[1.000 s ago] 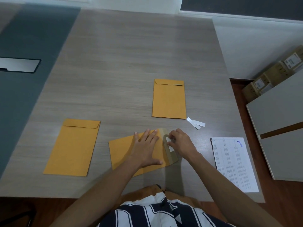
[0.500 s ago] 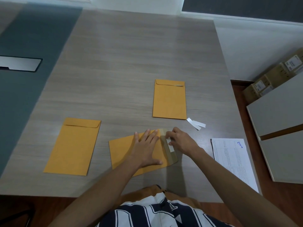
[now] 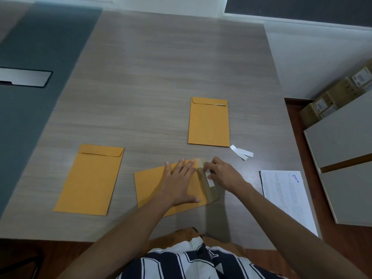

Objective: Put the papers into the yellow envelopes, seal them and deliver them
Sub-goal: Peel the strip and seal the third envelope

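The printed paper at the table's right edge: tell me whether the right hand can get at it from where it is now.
Probably yes. The right hand is at the envelope flap, and only bare table lies between it and the printed paper.

Office setting, wide grey meeting table (image 3: 161, 67), labelled cardboard cartons (image 3: 340, 95) by wall, printed form (image 3: 287, 196)
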Tool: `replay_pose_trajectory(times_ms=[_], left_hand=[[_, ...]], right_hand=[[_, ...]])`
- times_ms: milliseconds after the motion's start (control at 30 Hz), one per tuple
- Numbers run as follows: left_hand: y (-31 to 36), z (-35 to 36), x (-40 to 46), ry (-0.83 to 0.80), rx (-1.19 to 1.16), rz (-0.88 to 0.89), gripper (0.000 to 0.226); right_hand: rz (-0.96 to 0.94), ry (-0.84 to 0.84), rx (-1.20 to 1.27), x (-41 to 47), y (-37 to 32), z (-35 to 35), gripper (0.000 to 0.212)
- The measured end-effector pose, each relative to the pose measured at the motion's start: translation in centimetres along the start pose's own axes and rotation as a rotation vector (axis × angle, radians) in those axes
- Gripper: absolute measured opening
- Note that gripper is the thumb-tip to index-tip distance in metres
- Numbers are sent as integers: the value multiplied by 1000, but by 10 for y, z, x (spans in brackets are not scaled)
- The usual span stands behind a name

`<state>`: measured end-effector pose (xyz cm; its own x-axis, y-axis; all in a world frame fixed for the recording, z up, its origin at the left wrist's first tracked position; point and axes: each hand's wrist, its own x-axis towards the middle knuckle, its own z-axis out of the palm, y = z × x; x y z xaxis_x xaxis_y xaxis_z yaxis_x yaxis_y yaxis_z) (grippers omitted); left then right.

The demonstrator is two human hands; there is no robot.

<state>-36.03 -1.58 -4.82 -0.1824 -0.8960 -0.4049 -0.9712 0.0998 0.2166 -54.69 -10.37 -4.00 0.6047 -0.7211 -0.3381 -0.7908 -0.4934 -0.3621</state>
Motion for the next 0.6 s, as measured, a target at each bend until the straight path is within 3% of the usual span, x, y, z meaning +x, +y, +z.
replay_pose_trajectory(times_ms=[200, 600], left_hand=[[-1, 1, -1, 13, 2, 7, 108], [-2, 4, 1, 12, -6, 3, 109]], right_hand=[[-8, 0, 3, 0, 0, 0, 19], [28, 16, 24, -6, -1, 3, 30]])
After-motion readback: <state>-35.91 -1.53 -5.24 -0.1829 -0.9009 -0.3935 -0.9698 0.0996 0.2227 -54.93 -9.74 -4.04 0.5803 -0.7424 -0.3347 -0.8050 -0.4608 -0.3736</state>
